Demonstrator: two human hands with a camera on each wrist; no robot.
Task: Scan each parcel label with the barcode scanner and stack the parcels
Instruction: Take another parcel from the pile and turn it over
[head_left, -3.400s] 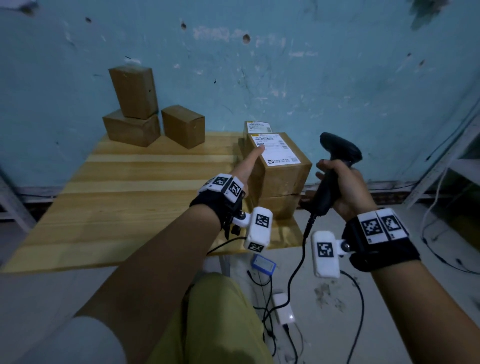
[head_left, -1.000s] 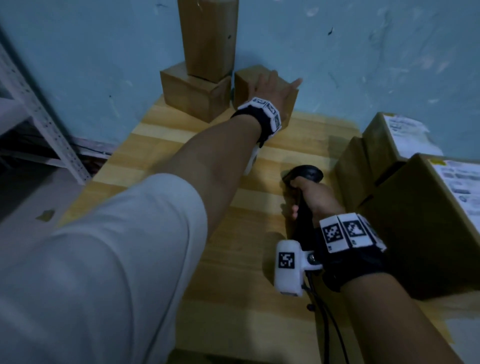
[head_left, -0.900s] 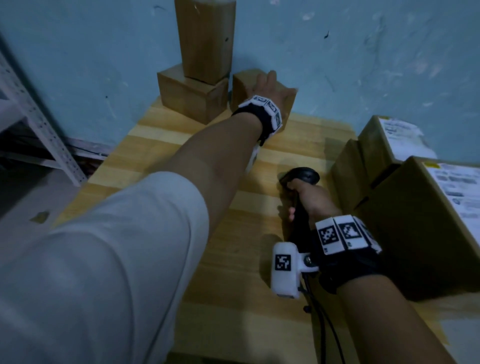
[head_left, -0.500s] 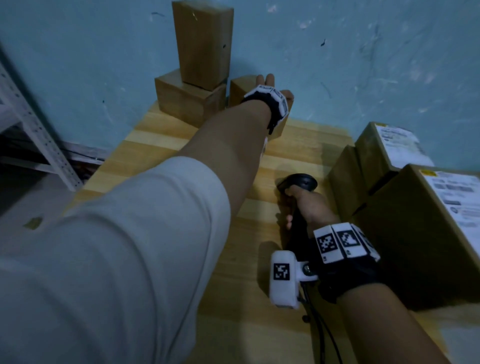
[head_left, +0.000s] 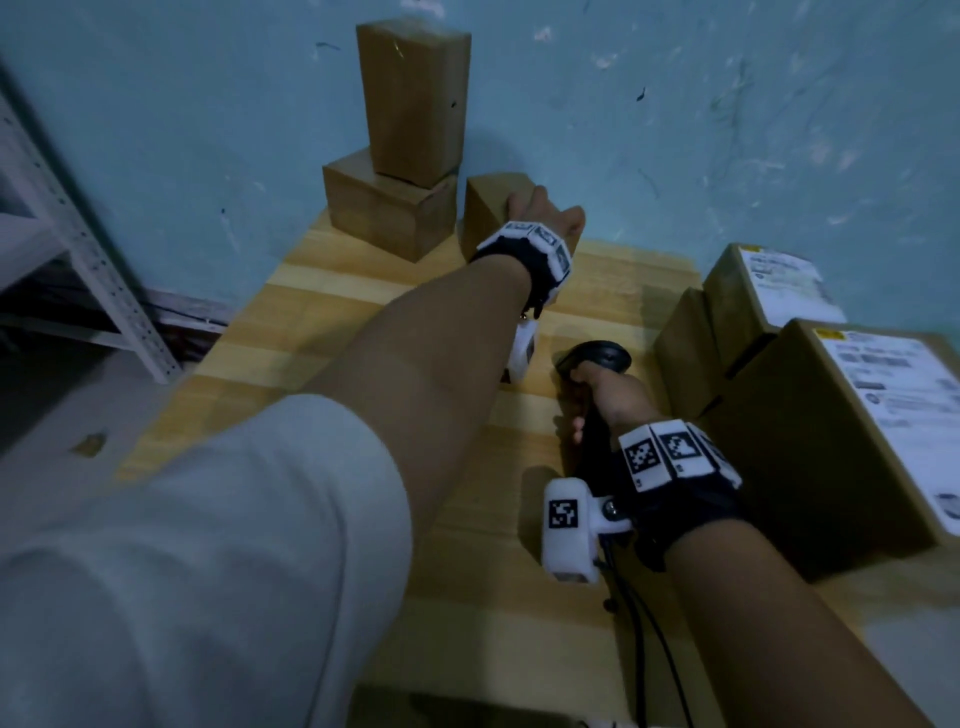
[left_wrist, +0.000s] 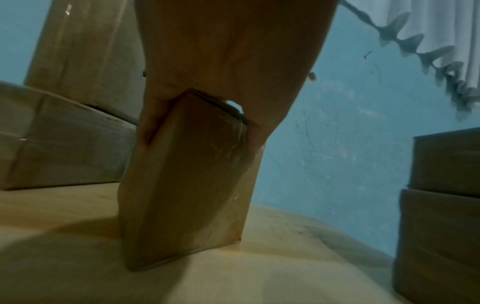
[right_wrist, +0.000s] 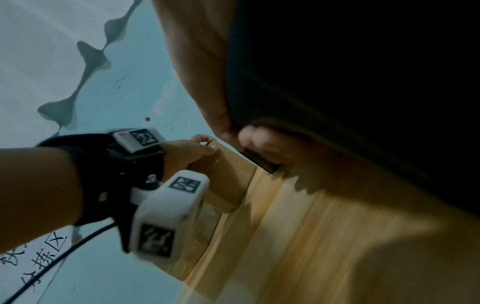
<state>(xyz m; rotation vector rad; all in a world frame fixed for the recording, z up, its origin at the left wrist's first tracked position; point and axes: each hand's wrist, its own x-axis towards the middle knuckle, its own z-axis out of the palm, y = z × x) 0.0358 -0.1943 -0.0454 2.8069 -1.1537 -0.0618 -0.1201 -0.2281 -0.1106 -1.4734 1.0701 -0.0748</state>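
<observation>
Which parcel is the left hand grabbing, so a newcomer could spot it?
Look to the far edge of the wooden table by the blue wall. Right of the two stacked boxes stands a small parcel: alone, unstacked, the left hand gripping its top.

Cardboard, wood, plastic and painted plaster

The small box is matt brown cardboard with clear glossy tape across its face; the boxes at the desk's right edge carry white paper labels. The desk is pale, smooth wood with visible grain. The scanner is black, slightly glossy plastic. The wall is rough, scuffed blue paint.
</observation>
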